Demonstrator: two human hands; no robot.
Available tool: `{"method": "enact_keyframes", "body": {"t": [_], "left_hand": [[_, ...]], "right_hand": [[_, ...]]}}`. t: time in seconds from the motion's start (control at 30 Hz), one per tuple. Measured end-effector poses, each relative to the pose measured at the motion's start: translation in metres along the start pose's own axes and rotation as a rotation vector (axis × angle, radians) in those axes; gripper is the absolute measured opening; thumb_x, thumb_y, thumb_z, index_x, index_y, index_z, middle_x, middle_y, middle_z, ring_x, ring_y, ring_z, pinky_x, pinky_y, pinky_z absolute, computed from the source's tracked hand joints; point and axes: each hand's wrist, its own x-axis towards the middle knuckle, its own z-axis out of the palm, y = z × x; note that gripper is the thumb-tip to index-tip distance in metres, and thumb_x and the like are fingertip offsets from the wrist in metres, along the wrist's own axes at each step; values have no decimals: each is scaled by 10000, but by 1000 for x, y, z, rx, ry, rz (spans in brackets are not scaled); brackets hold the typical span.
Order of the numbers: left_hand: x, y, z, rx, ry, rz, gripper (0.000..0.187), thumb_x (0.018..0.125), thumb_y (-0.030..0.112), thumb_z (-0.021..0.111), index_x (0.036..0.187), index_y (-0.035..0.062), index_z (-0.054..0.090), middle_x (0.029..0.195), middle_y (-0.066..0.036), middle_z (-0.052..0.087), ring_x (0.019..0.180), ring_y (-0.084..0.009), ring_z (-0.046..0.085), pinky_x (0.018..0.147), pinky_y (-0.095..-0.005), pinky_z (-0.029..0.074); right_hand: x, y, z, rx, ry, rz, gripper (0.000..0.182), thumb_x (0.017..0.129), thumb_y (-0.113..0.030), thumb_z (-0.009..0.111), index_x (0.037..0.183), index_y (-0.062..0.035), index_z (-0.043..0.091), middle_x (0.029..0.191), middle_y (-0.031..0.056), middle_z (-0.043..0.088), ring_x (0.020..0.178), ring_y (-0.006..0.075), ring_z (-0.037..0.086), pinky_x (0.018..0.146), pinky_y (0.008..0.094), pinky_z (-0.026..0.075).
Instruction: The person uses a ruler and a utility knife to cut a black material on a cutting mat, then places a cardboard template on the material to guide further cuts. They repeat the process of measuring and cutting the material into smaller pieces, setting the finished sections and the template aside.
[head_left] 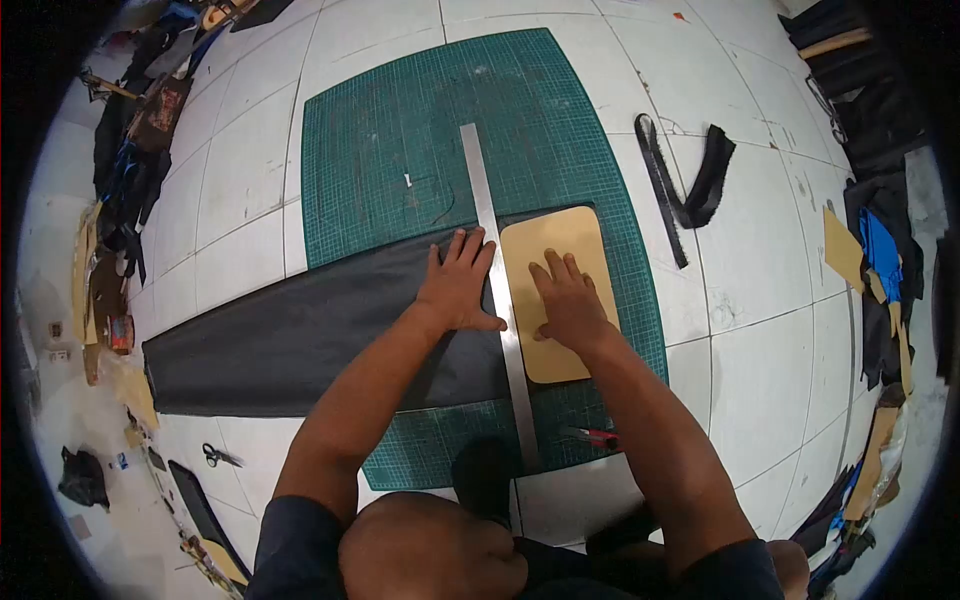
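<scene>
A red-handled cutter lies nearest on the green cutting mat. The left hand presses dark fabric, the right hand the tan template, fingers spread flat. Between them, the steel ruler could slip if pressure eases.

A long steel ruler is laid across the green cutting mat; at its three o'clock a tan rounded card template is placed, at nine o'clock a dark fabric sheet.

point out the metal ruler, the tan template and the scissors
metal ruler [481, 190], head view, upper bare stretch
tan template [560, 240], head view, top part above the fingers
scissors [220, 456], head view, near the pivot
</scene>
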Motion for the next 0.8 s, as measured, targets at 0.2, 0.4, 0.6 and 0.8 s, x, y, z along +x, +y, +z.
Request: {"method": "enact_keyframes", "body": {"t": [0.2,0.4,0.6,0.8], "left_hand": [[0,0,-3,-14,-8,8,1306,569,706,836,1547,51,271,1637,-199,198,1527,-428,155,1147,-713,243],[2,2,-3,10,-35,-17,1334,553,757,823,1551,69,268,1649,-193,158,1532,-425,133,1161,-695,253],[2,0,-1,-22,-32,-2,1316,567,692,848,1553,52,256,1644,-205,167,1529,-439,136,1146,-720,234],[3,0,-1,-32,-39,-4,1305,572,669,854,1558,60,254,1648,-200,157,1529,-442,132,1150,-723,227]], "right_hand": [[2,3,4,7,1,-5,1090,595,-329,963,1499,-110,395,1586,171,316,1473,409,319,1123,571,399],[1,2,2,-3,2,-7,1082,605,-325,958,1502,-112,392,1586,169,312,1466,411,328,1127,565,396],[0,1,-4,29,-9,-4,1090,590,-283,965,1498,-88,396,1584,204,316,1472,436,308,1129,569,395],[2,1,-5,7,-33,5,1111,595,-327,960,1515,-107,378,1595,180,305,1479,416,303,1136,567,383]]}}
